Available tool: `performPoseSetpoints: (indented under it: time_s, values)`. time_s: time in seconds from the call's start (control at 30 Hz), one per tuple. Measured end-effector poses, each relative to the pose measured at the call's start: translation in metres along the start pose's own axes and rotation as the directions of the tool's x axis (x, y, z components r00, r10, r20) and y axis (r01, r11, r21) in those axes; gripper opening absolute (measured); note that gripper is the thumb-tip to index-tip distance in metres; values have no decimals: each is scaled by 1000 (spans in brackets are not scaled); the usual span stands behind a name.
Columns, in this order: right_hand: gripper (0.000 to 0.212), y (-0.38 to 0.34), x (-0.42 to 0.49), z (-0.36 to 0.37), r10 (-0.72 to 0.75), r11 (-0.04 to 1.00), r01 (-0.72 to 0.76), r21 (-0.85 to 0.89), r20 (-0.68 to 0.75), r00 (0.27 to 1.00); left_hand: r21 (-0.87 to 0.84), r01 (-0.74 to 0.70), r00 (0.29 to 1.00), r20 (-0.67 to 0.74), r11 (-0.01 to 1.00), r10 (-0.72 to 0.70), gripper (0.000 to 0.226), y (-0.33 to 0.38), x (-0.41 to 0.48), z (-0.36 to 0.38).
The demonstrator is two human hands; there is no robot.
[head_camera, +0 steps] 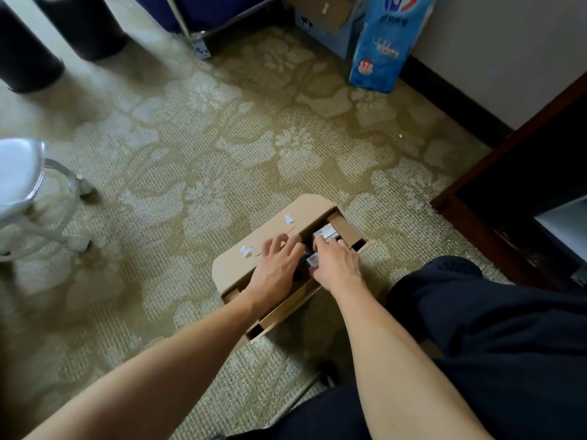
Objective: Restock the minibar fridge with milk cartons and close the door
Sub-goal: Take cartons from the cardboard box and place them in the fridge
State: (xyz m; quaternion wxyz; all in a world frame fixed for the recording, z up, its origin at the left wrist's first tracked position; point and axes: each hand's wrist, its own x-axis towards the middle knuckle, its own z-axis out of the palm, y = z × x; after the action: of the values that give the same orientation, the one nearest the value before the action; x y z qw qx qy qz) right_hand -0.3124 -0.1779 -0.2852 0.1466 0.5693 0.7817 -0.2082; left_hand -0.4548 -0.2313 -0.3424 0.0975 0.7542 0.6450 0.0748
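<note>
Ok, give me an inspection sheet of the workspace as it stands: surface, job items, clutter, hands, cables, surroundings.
Surface: patterned carpet, no spills seen.
Job's things: open cardboard box on the carpet; milk cartons inside, count unclear.
Clutter: blue printed pack against the wall, second box beside it.
Hands: left hand rests on the box flap, fingers at the opening; right hand reaches inside, apparently on a carton, grip unclear.
Cables: nothing seen.
Surroundings: dark wooden cabinet at right, fridge itself not clearly visible; round stool left; two dark bins top left.
</note>
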Motion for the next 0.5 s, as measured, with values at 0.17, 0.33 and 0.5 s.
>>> performPoseSetpoints:
  time_s: [0.17, 0.33, 0.5]
  values:
    - [45, 3, -4, -8, -33, 995, 36, 89, -37, 999, -80, -53, 999, -10, 995, 53, 53, 0, -7, 2]
    - [37, 9, -12, -21, -32, 979, 46, 197, -74, 997, -134, -33, 999, -6, 990, 33, 55, 6, -9, 1]
    - [39, 16, -24, -34, -4, 966, 27, 258, -91, 996, -131, -29, 999, 15, 991, 31, 49, 17, 3, -6]
